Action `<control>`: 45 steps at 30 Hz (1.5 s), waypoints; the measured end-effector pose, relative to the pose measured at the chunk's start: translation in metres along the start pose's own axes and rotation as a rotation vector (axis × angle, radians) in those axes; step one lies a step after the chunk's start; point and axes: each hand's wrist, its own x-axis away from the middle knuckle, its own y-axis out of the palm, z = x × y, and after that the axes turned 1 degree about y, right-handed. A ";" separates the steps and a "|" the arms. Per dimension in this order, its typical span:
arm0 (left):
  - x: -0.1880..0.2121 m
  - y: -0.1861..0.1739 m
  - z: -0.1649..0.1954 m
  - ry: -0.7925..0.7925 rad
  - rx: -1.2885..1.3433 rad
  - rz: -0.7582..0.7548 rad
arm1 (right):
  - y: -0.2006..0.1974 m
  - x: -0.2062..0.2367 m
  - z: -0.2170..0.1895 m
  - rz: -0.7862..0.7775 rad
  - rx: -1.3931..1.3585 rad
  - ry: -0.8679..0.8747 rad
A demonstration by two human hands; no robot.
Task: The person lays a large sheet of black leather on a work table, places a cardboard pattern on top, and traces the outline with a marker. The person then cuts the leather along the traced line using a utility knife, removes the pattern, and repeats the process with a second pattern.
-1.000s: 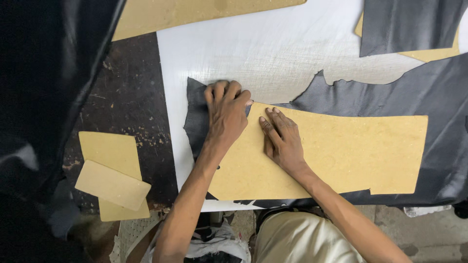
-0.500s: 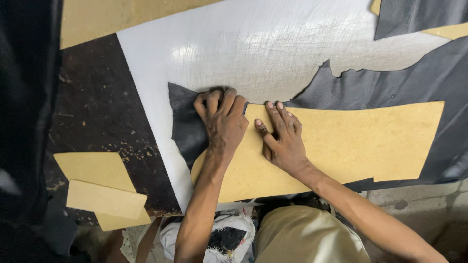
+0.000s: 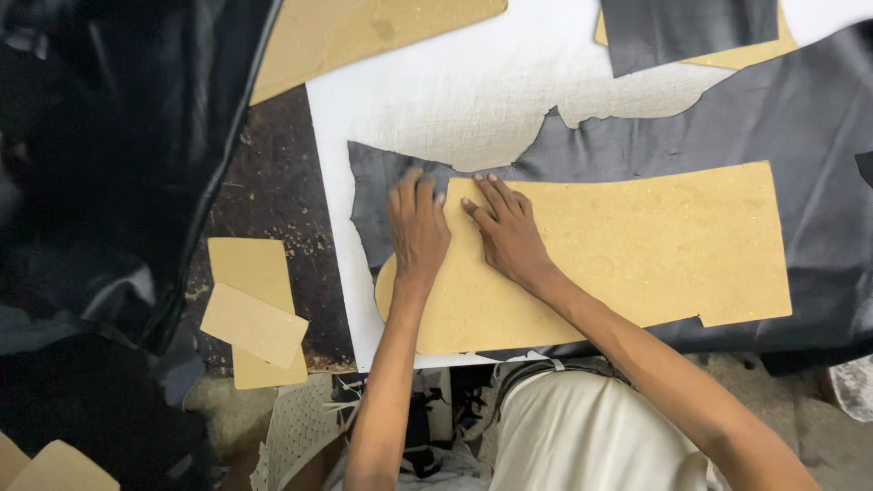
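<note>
A person's left hand (image 3: 418, 227) and right hand (image 3: 507, 235) are pressing flat, fingers spread (gripping nothing), pinning a tan cardboard pattern (image 3: 627, 250) against black leather (image 3: 818, 127) spread across the white worktop (image 3: 455, 91).

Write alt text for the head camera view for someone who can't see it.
Two bare hands, left hand and right hand, press flat on a long tan cardboard template laid over a sheet of black leather on a white cutting board. Smaller tan cardboard pieces lie on the dark table at the left.
</note>
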 end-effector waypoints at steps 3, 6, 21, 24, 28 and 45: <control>0.034 -0.011 0.014 -0.003 0.058 -0.079 | -0.008 0.005 -0.006 0.102 -0.071 -0.035; 0.062 -0.007 0.027 -0.057 0.065 -0.067 | -0.010 -0.013 -0.005 0.091 -0.218 0.081; 0.085 0.013 0.041 -0.228 -0.110 -0.177 | 0.009 -0.075 -0.009 0.148 -0.479 0.169; 0.080 0.018 0.034 -0.225 -0.141 -0.203 | 0.023 -0.082 -0.002 0.175 -0.434 0.119; 0.076 0.030 0.028 -0.239 -0.186 -0.251 | 0.040 -0.089 0.003 0.243 -0.376 0.165; 0.089 0.023 0.039 -0.212 -0.191 -0.206 | 0.002 -0.074 0.005 0.084 -0.484 0.128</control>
